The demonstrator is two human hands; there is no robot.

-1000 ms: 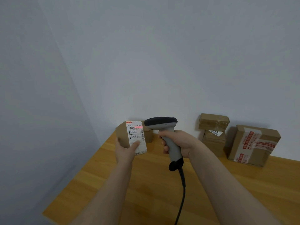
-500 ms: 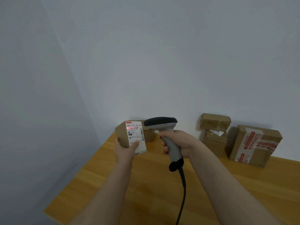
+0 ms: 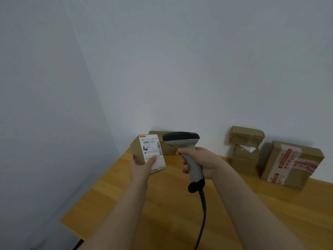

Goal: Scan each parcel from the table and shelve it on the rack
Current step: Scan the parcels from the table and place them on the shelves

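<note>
as left hand [image 3: 140, 168] grips it, parcel [image 3: 137, 152] upright beside scanner [image 3: 181, 138], thumb [image 3: 151, 160] on label [image 3: 151, 145]

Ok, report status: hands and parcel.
Left hand holds small labelled parcel upright above table. Right hand grips scanner, head beside the label. Nothing between them.

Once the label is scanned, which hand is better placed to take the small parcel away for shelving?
Left. The left hand grips the small parcel; the right hand is occupied holding the scanner.
</note>
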